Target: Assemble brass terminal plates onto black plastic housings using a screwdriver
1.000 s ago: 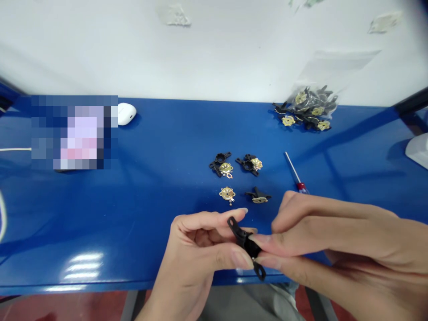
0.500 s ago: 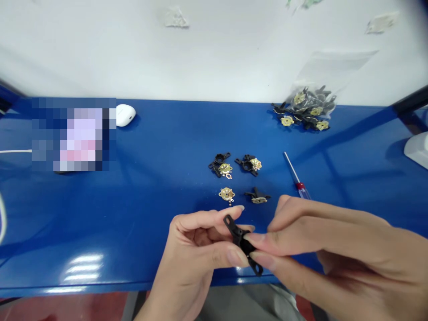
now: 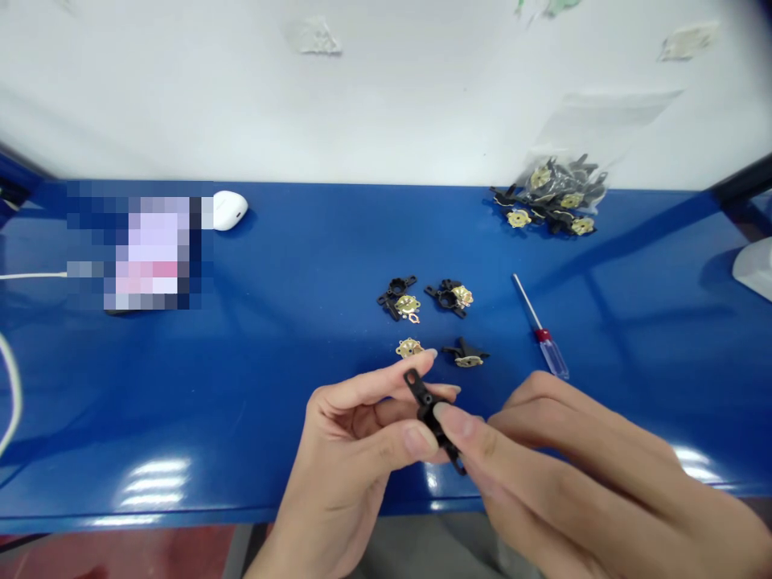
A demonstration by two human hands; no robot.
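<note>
My left hand (image 3: pixel 362 442) pinches a black plastic bracket (image 3: pixel 416 388) with eyelet ends, tilted in front of me above the table's near edge. The thumb of my right hand (image 3: pixel 531 466) presses on the bracket's middle, and its other fingers are curled behind. Just beyond the hands lies a brass disc (image 3: pixel 408 347), partly covered by my left index finger. Beside it on the table is a black part with a brass disc (image 3: pixel 466 354). Farther back lie two more black brackets (image 3: pixel 396 286) (image 3: pixel 447 301) with brass plates and small metal bits.
A screwdriver (image 3: pixel 550 354) with a clear and red handle lies to the right. At the back right, a plastic bag (image 3: pixel 567 181) holds several black and brass parts. A white earbud case (image 3: pixel 229 211) and a blurred-out device (image 3: pixel 157 249) sit at the left on the blue table (image 3: pixel 289 265).
My right thumb has moved up onto the bracket's middle, and the right hand has lowered, uncovering the screwdriver handle. The bracket and left fingers have risen slightly, now partly covering the brass disc.
</note>
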